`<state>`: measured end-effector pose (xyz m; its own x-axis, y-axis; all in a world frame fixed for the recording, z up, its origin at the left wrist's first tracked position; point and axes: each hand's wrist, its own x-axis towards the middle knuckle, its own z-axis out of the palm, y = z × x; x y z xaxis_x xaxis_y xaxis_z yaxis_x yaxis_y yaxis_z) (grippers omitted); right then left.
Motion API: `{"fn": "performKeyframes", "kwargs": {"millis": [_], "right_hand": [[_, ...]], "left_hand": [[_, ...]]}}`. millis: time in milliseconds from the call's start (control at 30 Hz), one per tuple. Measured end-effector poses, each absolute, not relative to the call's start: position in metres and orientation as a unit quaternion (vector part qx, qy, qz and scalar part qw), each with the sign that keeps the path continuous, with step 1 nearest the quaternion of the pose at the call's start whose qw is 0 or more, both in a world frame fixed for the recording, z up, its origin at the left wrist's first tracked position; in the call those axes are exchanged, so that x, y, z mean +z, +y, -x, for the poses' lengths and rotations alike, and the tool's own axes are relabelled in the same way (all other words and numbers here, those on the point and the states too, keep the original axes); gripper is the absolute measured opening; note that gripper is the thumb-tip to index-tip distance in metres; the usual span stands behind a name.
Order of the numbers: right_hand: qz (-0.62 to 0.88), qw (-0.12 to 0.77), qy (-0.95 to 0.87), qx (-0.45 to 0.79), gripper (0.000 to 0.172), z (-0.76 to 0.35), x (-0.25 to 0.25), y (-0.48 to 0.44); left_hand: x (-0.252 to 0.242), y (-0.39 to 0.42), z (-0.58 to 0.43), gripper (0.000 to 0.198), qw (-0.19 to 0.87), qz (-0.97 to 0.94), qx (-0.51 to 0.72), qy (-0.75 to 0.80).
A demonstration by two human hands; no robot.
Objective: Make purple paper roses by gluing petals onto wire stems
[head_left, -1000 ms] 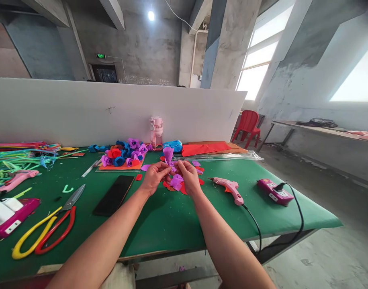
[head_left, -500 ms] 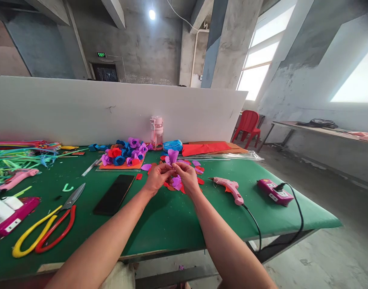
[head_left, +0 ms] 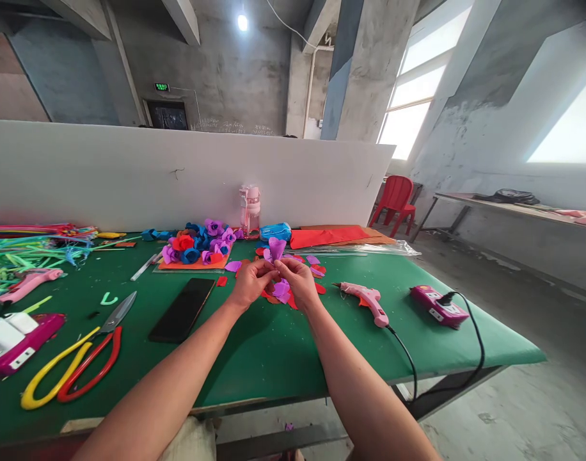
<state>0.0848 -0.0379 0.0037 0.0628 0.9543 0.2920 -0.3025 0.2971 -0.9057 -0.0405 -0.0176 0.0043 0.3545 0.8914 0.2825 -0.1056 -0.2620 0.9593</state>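
A small purple paper flower [head_left: 276,248] stands upright between my two hands above the table. My left hand [head_left: 251,282] pinches it low down from the left, and the fingers of my right hand [head_left: 295,279] close on its base from the right. The fingertips of both hands meet there and hide the flower's lower end. Under and around them lie loose purple petals [head_left: 282,291] and red petals [head_left: 319,289]. Finished paper flowers [head_left: 197,246] in purple, blue and red are heaped on an orange sheet to the left.
A pink glue gun [head_left: 367,301] lies right of my hands, its cord trailing near a magenta power strip [head_left: 438,306]. At left are a black phone [head_left: 182,310], scissors [head_left: 91,352] and pipe cleaners [head_left: 29,256]. A pink bottle [head_left: 250,211] stands behind, before a white board [head_left: 178,173].
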Motion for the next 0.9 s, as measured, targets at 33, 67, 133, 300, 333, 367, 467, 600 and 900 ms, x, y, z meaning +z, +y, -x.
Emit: {"fn": "performKeyframes", "kwargs": {"millis": [33, 67, 133, 300, 333, 367, 467, 600, 900], "right_hand": [[0.343, 0.648, -0.483, 0.478, 0.027, -0.085, 0.004, -0.038], [0.345, 0.649, -0.485, 0.474, 0.026, -0.084, 0.004, -0.038], [0.340, 0.647, -0.489, 0.476, 0.028, -0.085, 0.004, -0.038], [0.371, 0.629, -0.499, 0.467, 0.033, -0.087, 0.002, -0.036], [0.380, 0.608, -0.514, 0.470, 0.036, -0.087, 0.001, -0.036], [0.386, 0.586, -0.533, 0.472, 0.037, -0.087, 0.000, -0.036], [0.383, 0.549, -0.585, 0.459, 0.034, -0.085, -0.003, -0.034], [0.376, 0.561, -0.611, 0.413, 0.025, -0.084, -0.009, -0.030], [0.435, 0.575, -0.638, 0.271, 0.020, -0.083, -0.015, -0.027]], "left_hand": [[0.004, -0.018, 0.040, 0.026, 0.515, -0.643, 0.477, 0.307], [0.005, -0.018, 0.041, 0.026, 0.513, -0.643, 0.480, 0.304], [0.007, -0.018, 0.042, 0.026, 0.519, -0.622, 0.502, 0.303], [0.018, -0.019, 0.048, 0.026, 0.569, -0.536, 0.557, 0.281], [0.019, -0.018, 0.049, 0.026, 0.576, -0.520, 0.567, 0.274], [0.020, -0.017, 0.049, 0.025, 0.581, -0.506, 0.579, 0.266], [0.018, -0.012, 0.050, 0.022, 0.588, -0.482, 0.600, 0.250], [0.015, -0.009, 0.050, 0.021, 0.604, -0.477, 0.587, 0.252], [0.024, -0.019, 0.048, 0.028, 0.524, -0.554, 0.592, 0.260]]}}
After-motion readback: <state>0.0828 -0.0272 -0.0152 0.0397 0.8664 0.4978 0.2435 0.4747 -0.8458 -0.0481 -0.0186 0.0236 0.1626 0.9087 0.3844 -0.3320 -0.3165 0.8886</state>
